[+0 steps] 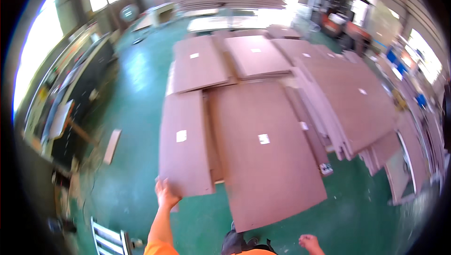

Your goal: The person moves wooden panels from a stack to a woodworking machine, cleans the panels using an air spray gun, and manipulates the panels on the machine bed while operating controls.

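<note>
Narrow brown panel (184, 144), long and flat, white label near mid-length; laid on the green floor (131, 180) as top of a low stack, near corner under the left hand (165, 193).

Head view, left side:
- Left hand: arm outstretched in orange sleeve, fingers spread flat on the panel's near left corner; not clamped around it, seemingly pressing or steadying at the edge, where a long board is easiest to shift.
- Small loose offcut (112, 146), further left of that hand, lying alone on the floor.
- Dark machine bench (70, 114), far to the left, along the wall.
- Metal rack (109, 238), below and left of the hand, at the picture's lower edge.

Head view, right side:
- Right hand (310, 243): low, well apart from any board, holding nothing visible; fingers loosely curled, closure not fully readable at the frame edge.
- Large brown board (265, 161), just right of the left hand's panel, overlapping it; white label at centre.
- Further brown sheets (253, 55), beyond both hands, stacked flat in overlapping piles, likely sorted by size.
- Slanted pile of strips (343, 109), right of the large board.
</note>
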`<state>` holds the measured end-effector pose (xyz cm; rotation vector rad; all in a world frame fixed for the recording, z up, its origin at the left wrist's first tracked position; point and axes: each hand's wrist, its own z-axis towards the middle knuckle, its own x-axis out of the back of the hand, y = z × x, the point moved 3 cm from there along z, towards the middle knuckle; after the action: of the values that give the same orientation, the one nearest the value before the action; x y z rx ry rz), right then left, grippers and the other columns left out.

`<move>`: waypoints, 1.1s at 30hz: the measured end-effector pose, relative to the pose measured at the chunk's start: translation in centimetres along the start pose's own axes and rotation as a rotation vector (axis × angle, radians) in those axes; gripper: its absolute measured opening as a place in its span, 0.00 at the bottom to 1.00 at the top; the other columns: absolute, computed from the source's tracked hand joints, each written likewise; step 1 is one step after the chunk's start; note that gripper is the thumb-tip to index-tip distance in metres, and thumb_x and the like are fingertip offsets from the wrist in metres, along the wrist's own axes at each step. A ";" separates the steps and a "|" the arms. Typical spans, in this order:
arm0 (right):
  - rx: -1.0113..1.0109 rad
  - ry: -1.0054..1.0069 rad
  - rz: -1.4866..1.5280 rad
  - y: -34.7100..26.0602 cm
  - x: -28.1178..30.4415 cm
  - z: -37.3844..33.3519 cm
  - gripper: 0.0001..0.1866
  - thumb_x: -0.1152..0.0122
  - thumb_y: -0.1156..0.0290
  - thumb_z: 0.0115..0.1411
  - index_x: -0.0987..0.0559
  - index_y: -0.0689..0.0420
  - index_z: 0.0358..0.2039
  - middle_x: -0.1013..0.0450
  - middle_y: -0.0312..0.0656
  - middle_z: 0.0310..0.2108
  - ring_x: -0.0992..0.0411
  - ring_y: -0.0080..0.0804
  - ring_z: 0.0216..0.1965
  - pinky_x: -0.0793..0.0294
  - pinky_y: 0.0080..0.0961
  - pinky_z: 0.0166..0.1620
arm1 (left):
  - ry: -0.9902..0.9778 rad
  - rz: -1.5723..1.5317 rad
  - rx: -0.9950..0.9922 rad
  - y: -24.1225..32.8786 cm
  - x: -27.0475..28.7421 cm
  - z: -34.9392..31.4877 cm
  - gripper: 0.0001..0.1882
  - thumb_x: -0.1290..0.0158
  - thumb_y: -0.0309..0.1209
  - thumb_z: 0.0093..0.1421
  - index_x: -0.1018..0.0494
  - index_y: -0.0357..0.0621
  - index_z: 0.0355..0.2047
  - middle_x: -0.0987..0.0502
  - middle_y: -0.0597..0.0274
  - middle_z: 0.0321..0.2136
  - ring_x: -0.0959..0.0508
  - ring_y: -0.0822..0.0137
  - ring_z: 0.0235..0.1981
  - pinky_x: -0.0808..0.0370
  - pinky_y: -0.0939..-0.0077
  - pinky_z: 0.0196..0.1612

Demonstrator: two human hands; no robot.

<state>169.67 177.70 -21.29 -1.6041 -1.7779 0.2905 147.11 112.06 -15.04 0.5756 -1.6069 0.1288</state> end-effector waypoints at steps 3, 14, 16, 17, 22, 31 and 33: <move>0.027 0.071 0.203 -0.6 3.7 4.2 0.05 0.41 0.73 0.53 0.23 0.58 0.32 0.25 0.37 0.25 0.28 0.24 0.24 0.29 0.20 0.26 | -0.043 -0.148 0.292 -2.0 -2.0 -1.4 0.57 0.32 0.40 0.35 0.53 0.46 0.63 0.50 0.43 0.61 0.45 0.46 0.61 0.41 0.62 0.61; 0.454 0.361 0.607 -26.4 20.7 12.6 0.17 0.38 0.59 0.55 0.24 0.58 0.40 0.25 0.39 0.30 0.25 0.27 0.28 0.24 0.22 0.30 | 0.287 0.080 0.144 1.4 -4.4 -4.0 0.56 0.34 0.41 0.36 0.52 0.40 0.63 0.46 0.45 0.60 0.45 0.48 0.61 0.43 0.60 0.62; 0.470 0.342 0.686 -29.9 23.3 15.3 0.19 0.37 0.58 0.55 0.24 0.59 0.41 0.24 0.40 0.31 0.24 0.29 0.29 0.23 0.24 0.33 | 0.174 0.120 0.054 7.7 -4.6 -6.9 0.53 0.43 0.55 0.43 0.51 0.38 0.63 0.46 0.40 0.61 0.47 0.42 0.62 0.49 0.49 0.62; 0.461 0.324 0.771 -31.1 25.1 17.0 0.18 0.35 0.62 0.53 0.25 0.61 0.39 0.25 0.42 0.31 0.25 0.32 0.28 0.23 0.26 0.31 | 0.118 0.141 0.012 10.8 -4.6 -8.3 0.53 0.48 0.63 0.47 0.50 0.38 0.63 0.47 0.37 0.61 0.48 0.38 0.62 0.53 0.43 0.62; 0.305 0.246 1.036 -34.3 27.0 21.2 0.18 0.39 0.68 0.55 0.28 0.65 0.43 0.28 0.48 0.39 0.25 0.42 0.35 0.20 0.39 0.35 | 0.227 -0.039 -0.439 24.3 -9.9 -15.3 0.37 0.48 0.50 0.55 0.41 0.39 0.59 0.37 0.42 0.56 0.39 0.45 0.57 0.43 0.52 0.60; 0.281 -0.011 0.831 -21.1 33.3 12.8 0.19 0.38 0.69 0.53 0.29 0.63 0.43 0.28 0.44 0.38 0.25 0.36 0.33 0.20 0.35 0.32 | 0.063 -0.359 -0.457 52.1 -4.3 -15.4 0.38 0.39 0.36 0.46 0.39 0.30 0.55 0.37 0.40 0.54 0.39 0.45 0.58 0.41 0.58 0.60; 0.214 -0.037 0.801 -15.6 37.1 8.2 0.20 0.37 0.71 0.51 0.29 0.62 0.44 0.27 0.42 0.37 0.25 0.36 0.32 0.22 0.36 0.31 | 0.137 -0.346 -0.543 56.3 -2.3 -13.6 0.37 0.39 0.34 0.46 0.39 0.29 0.54 0.35 0.40 0.53 0.39 0.45 0.57 0.41 0.57 0.60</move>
<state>153.39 211.58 -4.83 -2.0807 -0.9997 0.8465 134.94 167.00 -1.25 0.3986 -1.3106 -0.5023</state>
